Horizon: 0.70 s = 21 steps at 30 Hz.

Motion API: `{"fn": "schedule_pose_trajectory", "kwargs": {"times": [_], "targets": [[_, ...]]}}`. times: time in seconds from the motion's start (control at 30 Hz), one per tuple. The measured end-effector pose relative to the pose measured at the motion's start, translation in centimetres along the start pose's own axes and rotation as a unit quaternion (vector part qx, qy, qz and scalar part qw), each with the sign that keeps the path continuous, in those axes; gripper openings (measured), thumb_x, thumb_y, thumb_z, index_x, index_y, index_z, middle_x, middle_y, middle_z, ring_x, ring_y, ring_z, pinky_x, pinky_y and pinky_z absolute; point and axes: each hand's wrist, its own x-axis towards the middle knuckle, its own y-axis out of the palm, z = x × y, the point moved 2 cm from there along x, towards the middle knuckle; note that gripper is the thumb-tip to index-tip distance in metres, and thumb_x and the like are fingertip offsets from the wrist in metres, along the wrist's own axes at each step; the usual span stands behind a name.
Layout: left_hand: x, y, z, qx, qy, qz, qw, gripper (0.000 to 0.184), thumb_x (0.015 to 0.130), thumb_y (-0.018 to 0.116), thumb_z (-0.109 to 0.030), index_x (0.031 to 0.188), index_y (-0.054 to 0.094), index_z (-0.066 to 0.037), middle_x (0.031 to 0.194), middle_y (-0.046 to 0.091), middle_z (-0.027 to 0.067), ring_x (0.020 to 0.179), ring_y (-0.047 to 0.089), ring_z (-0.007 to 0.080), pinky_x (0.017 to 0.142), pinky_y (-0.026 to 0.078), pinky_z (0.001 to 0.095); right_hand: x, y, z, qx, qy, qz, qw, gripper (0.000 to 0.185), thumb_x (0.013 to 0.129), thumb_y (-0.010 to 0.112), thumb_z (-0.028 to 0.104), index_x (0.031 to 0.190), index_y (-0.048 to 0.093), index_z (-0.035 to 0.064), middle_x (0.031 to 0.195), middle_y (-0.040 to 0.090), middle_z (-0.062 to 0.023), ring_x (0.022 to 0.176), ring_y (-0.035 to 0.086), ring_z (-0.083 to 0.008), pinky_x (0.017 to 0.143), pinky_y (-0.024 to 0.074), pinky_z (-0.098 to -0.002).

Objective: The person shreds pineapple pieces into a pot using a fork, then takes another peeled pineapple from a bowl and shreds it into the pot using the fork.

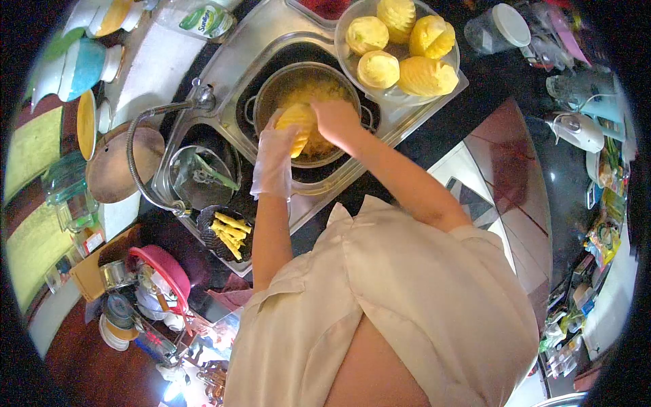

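A peeled yellow pineapple (296, 127) with carved grooves is held over a metal pot (271, 91) in the sink. My left hand (274, 146), in a clear plastic glove, grips it from the left. Bare and closed, my right hand (336, 122) is at the pineapple's right side; what its fingers hold is hidden. Yellow peelings (319, 91) lie inside the pot. Several peeled pineapples stand in a clear bowl (344, 60) at the sink's upper right. Yellow strips (230, 234) fill a small dark basket (209, 218) at the lower left.
A curved faucet (139, 156) arches over the left basin, which holds a clear container (193, 180). Left of it lies a round board (122, 163). A dish soap bottle (207, 22) is at the top. A pink basin (173, 271) with dishes stands lower left, a lidded jar (498, 30) upper right.
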Motion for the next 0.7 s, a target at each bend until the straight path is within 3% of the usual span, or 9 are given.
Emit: {"fn": "schedule_pose_trajectory", "kwargs": {"times": [0.03,0.13,0.3,0.43,0.6,0.63,0.7], "targets": [[0.7,-0.2,-0.3,0.028,-0.002,-0.015,0.999,0.055,0.073,0.065,-0.01,0.124,0.051,0.001,0.103,0.064,0.0108,0.087,0.063,0.0163,0.076,0.05,0.027,-0.6,0.3,0.5,-0.023,-0.037,-0.013,0.999,0.03,0.086,0.042,0.011,0.111,0.058,0.0094,0.081,0.065,-0.0187,0.074,0.064,-0.035,0.064,0.0496,-0.0473],[0.9,-0.8,0.1,0.063,0.015,0.0,0.998,0.054,0.071,0.067,-0.011,0.123,0.054,-0.001,0.103,0.065,0.0104,0.086,0.062,0.0147,0.075,0.049,0.026,-2.9,0.7,0.8,0.0,-0.028,0.072,0.997,0.033,0.087,0.039,0.011,0.116,0.056,0.0099,0.082,0.065,-0.0181,0.076,0.064,-0.0351,0.067,0.0492,-0.0475],[1.6,-1.3,1.3,0.248,0.062,-0.058,0.965,0.064,0.066,0.07,-0.03,0.123,0.054,-0.006,0.103,0.067,0.0147,0.092,0.065,0.0239,0.079,0.05,0.0316,-1.9,1.8,0.4,0.016,-0.015,0.028,0.999,0.033,0.087,0.038,0.011,0.115,0.057,0.0107,0.082,0.065,-0.0181,0.077,0.063,-0.0353,0.067,0.0489,-0.0467],[1.4,-1.7,0.3,0.218,0.037,-0.05,0.974,0.06,0.068,0.068,-0.024,0.123,0.054,-0.006,0.101,0.067,0.014,0.089,0.065,0.021,0.077,0.05,0.0303,-2.5,1.3,0.2,0.04,-0.013,0.051,0.998,0.032,0.087,0.04,0.012,0.113,0.058,0.0105,0.082,0.065,-0.0193,0.077,0.063,-0.0354,0.068,0.0489,-0.0471],[1.0,-1.2,1.1,-0.006,0.042,-0.033,0.999,0.054,0.069,0.065,-0.009,0.121,0.055,-0.002,0.098,0.066,0.0124,0.085,0.064,0.0157,0.073,0.051,0.0271,-1.0,0.6,0.7,0.016,-0.007,0.004,1.0,0.032,0.085,0.041,0.011,0.113,0.058,0.0107,0.078,0.065,-0.0189,0.071,0.064,-0.0362,0.064,0.0497,-0.0489],[1.9,-1.5,1.1,-0.007,0.046,-0.036,0.998,0.054,0.069,0.065,-0.009,0.121,0.055,-0.002,0.098,0.066,0.0124,0.085,0.064,0.0157,0.073,0.051,0.0271,-1.6,1.1,0.6,0.019,-0.052,0.008,0.998,0.032,0.085,0.042,0.013,0.114,0.057,0.0106,0.077,0.065,-0.0193,0.069,0.064,-0.0367,0.062,0.0498,-0.0495],[1.8,-2.3,1.4,0.053,0.067,-0.032,0.996,0.054,0.07,0.066,-0.009,0.122,0.053,0.0,0.101,0.065,0.0123,0.086,0.064,0.0167,0.074,0.052,0.0279,-3.8,1.8,1.7,0.036,-0.041,0.035,0.998,0.032,0.085,0.043,0.013,0.114,0.057,0.0106,0.076,0.064,-0.0193,0.068,0.063,-0.0368,0.062,0.0497,-0.0494]]}}
